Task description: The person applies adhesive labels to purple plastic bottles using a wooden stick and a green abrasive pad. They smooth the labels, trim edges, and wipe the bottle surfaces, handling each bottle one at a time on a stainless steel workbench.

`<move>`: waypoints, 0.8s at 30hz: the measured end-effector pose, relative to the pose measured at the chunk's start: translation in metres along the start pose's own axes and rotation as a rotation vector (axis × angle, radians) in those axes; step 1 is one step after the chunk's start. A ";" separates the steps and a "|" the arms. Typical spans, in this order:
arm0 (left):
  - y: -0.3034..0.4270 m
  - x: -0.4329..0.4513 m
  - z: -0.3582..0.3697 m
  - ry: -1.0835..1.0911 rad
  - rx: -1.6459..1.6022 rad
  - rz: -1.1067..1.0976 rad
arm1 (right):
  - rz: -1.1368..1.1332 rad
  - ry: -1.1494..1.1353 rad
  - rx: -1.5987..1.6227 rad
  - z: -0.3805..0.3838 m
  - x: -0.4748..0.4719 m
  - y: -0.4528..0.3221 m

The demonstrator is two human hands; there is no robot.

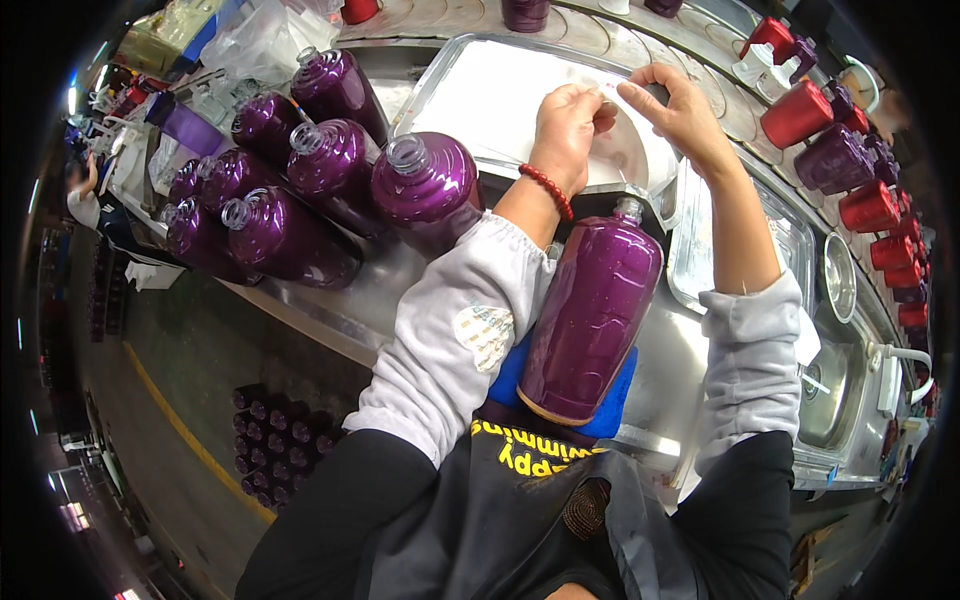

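My left hand (571, 124), with a red bead bracelet at the wrist, is raised over a white sheet (502, 97) in a clear-rimmed tray; thumb and fingertips are pinched together, and whether something small is between them cannot be made out. Close to its right is my right hand (675, 105), thumb and index finger curved towards the left fingertips. Between my forearms a large glossy purple bottle (596, 315) with a clear neck lies tilted on a blue cloth (619, 397), its neck pointing away from me. A clear round dish or film lies partly behind my left hand.
Several purple bottles (427, 176) stand at the left on the metal worktop (315, 307). A curved conveyor (637, 37) carries red and purple containers (799, 112) behind and right. A second tray (694, 247), a metal bowl (838, 277) and a sink (829, 390) are at the right. More bottles (274, 442) stand on the floor.
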State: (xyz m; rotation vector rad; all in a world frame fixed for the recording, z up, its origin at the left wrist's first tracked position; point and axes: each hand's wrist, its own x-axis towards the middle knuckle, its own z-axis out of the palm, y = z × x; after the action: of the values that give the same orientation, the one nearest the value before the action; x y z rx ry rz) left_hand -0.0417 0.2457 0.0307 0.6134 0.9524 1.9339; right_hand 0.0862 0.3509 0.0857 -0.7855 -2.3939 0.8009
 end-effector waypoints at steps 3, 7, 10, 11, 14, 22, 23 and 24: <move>-0.001 0.003 0.002 -0.049 0.067 0.039 | -0.278 0.098 -0.172 0.002 0.001 0.005; -0.002 0.001 -0.001 -0.062 0.069 0.028 | 0.130 -0.117 0.185 -0.002 -0.001 0.000; -0.003 0.001 0.002 -0.056 0.062 0.052 | 0.195 -0.096 0.162 -0.007 0.000 0.012; -0.002 0.000 0.003 -0.039 0.046 0.070 | 0.201 -0.010 0.066 -0.006 0.000 0.015; 0.001 -0.003 0.006 0.046 -0.061 0.116 | 0.053 0.267 -0.457 -0.006 0.007 0.066; 0.041 -0.012 0.024 0.128 -0.342 0.349 | -0.278 0.003 -0.068 -0.005 -0.038 -0.044; 0.044 -0.014 0.026 0.107 -0.326 0.359 | -0.290 -0.036 -0.132 -0.002 -0.039 -0.051; 0.047 -0.017 0.031 0.077 -0.310 0.368 | -0.203 0.053 -0.030 0.006 -0.034 -0.042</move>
State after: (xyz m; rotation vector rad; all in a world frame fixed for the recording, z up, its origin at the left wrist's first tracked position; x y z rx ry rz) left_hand -0.0343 0.2271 0.0860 0.5619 0.5927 2.3879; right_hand 0.0913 0.2989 0.1005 -0.5565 -2.3958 0.6559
